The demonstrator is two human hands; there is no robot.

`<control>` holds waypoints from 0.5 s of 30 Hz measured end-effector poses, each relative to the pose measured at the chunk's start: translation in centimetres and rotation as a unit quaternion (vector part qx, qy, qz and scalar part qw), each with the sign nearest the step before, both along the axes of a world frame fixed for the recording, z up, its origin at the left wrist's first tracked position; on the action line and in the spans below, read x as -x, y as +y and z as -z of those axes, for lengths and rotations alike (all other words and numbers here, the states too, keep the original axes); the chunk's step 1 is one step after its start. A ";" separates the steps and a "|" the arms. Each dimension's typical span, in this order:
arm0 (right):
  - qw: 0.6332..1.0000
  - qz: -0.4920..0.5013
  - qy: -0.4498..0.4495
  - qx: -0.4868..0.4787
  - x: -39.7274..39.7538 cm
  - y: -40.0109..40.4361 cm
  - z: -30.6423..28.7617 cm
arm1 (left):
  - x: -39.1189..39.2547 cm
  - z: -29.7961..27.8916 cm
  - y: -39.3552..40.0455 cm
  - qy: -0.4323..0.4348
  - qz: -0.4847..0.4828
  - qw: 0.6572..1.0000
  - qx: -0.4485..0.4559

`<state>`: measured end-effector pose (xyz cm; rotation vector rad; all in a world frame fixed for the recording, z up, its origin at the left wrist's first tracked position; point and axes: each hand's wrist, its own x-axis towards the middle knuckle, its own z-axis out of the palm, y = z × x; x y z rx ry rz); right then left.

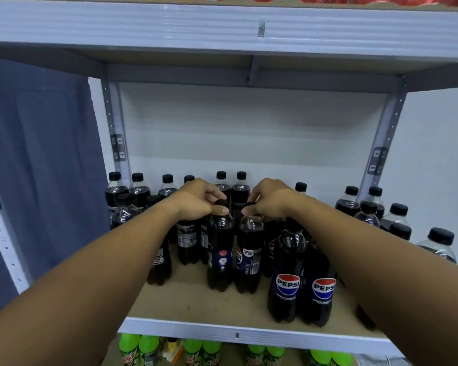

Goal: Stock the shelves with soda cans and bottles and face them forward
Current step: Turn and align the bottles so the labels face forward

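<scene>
Gripping two cola bottles by their black caps, I have my left hand (196, 199) curled round the top of the left bottle (220, 249) and my right hand (269, 199) pinching the cap of the right bottle (249, 253), both standing upright, just beside each other, mid-shelf. Their labels are turned partly sideways, while two Pepsi bottles (302, 281) nearer and to the right face forward. More dark bottles crowd the far side of the shelf (196, 302), and green-capped bottles (140, 347) stand on the level below.
</scene>
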<state>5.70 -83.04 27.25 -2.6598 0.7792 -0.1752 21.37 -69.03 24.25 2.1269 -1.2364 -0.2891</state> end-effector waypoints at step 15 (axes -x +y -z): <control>0.999 0.022 0.021 -0.040 -1.2 0.3 -0.3 | -0.6 0.1 0.5 0.052 0.015 0.998 0.021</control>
